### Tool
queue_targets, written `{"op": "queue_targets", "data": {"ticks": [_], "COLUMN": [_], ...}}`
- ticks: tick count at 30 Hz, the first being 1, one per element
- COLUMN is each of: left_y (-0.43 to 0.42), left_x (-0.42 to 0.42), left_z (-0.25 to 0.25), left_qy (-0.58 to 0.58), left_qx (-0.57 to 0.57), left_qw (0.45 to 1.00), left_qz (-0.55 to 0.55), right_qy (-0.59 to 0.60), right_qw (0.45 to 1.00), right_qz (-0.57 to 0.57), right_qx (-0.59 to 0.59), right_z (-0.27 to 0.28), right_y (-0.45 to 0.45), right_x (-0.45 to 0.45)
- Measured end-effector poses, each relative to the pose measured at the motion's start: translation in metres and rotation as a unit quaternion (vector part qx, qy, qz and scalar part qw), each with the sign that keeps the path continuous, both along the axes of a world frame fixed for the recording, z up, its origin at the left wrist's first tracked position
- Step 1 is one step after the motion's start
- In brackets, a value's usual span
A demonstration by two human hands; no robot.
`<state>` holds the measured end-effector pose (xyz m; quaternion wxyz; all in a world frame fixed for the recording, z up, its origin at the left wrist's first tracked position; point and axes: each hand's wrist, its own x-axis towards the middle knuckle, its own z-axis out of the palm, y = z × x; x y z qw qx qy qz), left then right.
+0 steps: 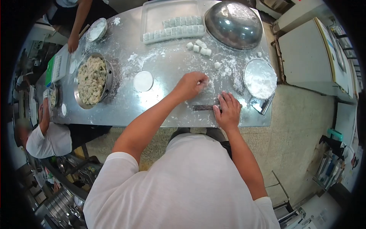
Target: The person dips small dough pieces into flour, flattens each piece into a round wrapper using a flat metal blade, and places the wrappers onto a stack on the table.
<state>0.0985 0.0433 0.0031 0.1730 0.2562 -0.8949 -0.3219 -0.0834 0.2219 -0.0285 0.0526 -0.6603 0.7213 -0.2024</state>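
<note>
On the flour-dusted steel table point(126, 112) above speckled tan flooring point(297, 114), a round steel bowl point(109, 78) holds lumpy beige filling point(92, 81); the right hand point(228, 110), fingers spread, lies over a dark cylindrical rolling pin point(202, 108); the left hand point(192, 84) curls, contents unclear

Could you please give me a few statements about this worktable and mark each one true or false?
1. The right hand rests on the dark rolling pin. True.
2. The chunky mixture is at the right end of the table. False: the chunky mixture is towards the left end of the table.
3. A white round disc lies between the chunky mixture and the left hand. True.
4. The tray is covered all over with white pieces. False: the white pieces line its near part, while the far part of the tray is bare.
5. The left hand lies flat, fingers spread. False: its fingers are curled.
</note>
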Motion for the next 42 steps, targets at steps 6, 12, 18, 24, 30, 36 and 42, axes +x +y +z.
{"op": "queue_targets", "data": {"ticks": [6,12,18,24,30,36,42], "left_y": [0.021,0.036,0.013,0.027,0.018,0.027,0.038], "left_x": [0.008,0.003,-0.007,0.009,-0.007,0.003,0.004], "left_z": [0.004,0.002,0.005,0.004,0.002,0.000,0.003], "left_qy": [-0.089,-0.111,-0.107,-0.113,-0.052,-0.115,-0.108], "left_qx": [0.175,0.173,0.149,0.232,0.126,0.099,0.177], "left_qw": [0.975,0.976,0.979,0.964,0.977,0.985,0.968], "left_qz": [0.105,0.067,0.093,0.066,0.161,0.079,0.139], "right_qy": [0.006,0.096,0.069,0.059,0.087,0.065,0.093], "right_qw": [0.999,0.987,0.995,0.995,0.992,0.996,0.989], "right_qz": [0.019,-0.052,-0.060,0.022,-0.078,-0.021,-0.050], "right_qx": [0.041,0.118,0.042,0.079,0.054,0.062,0.103], "right_z": [0.005,0.016,0.009,-0.001,0.013,-0.001,0.015], "right_y": [0.020,-0.069,-0.091,0.003,-0.111,-0.028,-0.076], "right_x": [0.004,0.007,0.002,0.005,0.000,0.006,0.010]}}
